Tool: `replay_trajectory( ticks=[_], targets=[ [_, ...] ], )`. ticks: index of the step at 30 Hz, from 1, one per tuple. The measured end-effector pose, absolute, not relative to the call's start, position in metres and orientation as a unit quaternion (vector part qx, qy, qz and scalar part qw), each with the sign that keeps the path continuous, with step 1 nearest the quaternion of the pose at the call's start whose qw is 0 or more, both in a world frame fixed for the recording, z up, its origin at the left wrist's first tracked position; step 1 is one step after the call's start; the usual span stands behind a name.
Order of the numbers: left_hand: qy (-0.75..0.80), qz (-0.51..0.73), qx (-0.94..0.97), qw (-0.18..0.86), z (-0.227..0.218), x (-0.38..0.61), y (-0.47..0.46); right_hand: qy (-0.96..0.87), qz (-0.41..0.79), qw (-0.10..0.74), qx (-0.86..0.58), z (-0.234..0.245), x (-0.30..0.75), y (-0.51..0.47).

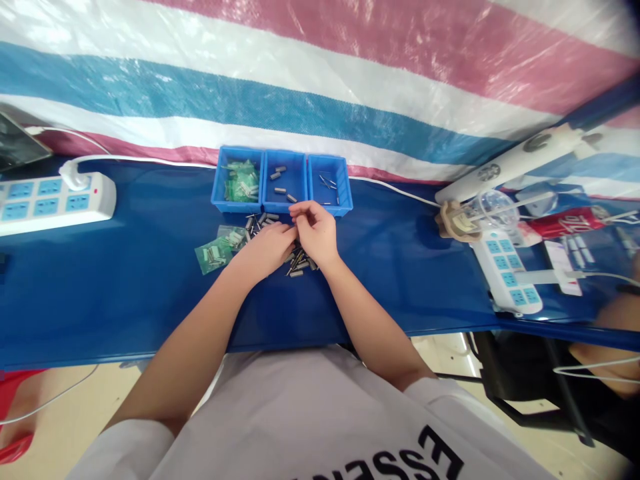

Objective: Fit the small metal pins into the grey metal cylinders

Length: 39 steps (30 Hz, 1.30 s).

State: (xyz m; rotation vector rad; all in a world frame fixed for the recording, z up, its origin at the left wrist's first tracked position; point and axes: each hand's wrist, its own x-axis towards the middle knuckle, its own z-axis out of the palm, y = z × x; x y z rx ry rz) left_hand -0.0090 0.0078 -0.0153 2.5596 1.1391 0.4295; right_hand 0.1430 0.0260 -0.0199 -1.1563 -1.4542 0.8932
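Note:
Both of my hands meet over a pile of small metal cylinders and pins [299,261] on the blue table. My left hand [270,248] lies low on the pile with its fingertips bunched toward the other hand. Curled in a pinch, my right hand [317,233] is just in front of the bins; whatever is between its fingers is hidden. Green-tinted plastic bags of parts [214,256] rest left of my left hand. Behind the hands stand three joined blue bins: the left bin [216,193] holds green bags, the middle bin [285,157] several cylinders, the right bin [345,175] thin pins.
A white power strip [103,197] lies at the left, and another power strip [505,267] at the right. Near the latter are a cup in a holder [457,220], a red can [570,222] and a phone [563,267]. A person's arm [617,320] shows at the right edge.

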Motion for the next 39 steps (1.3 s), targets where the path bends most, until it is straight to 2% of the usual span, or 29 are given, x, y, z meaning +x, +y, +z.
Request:
replay_trajectory(
  ticks=[10, 18, 26, 32, 39],
  targets=[
    [0.404, 0.128, 0.903, 0.074, -0.024, -0.006, 0.006, -0.59, 0.374, 0.535, -0.475, -0.02, 0.143, 0.026],
    [0.399, 0.219, 0.867, 0.201, -0.008, -0.01, 0.006, -0.533, 0.393, 0.579, -0.476, -0.022, 0.145, 0.028],
    [0.461, 0.317, 0.794, 0.236, 0.002, -0.009, 0.005, -0.52, 0.449, 0.555, -0.468, -0.018, 0.137, 0.026],
    [0.509, 0.379, 0.749, 0.189, -0.004, -0.007, 0.007, -0.47, 0.5, 0.561, -0.463, -0.02, 0.132, 0.025],
    [0.523, 0.381, 0.752, 0.126, -0.007, -0.004, 0.006, -0.514, 0.422, 0.587, -0.461, -0.013, 0.13, 0.018]
  ],
)
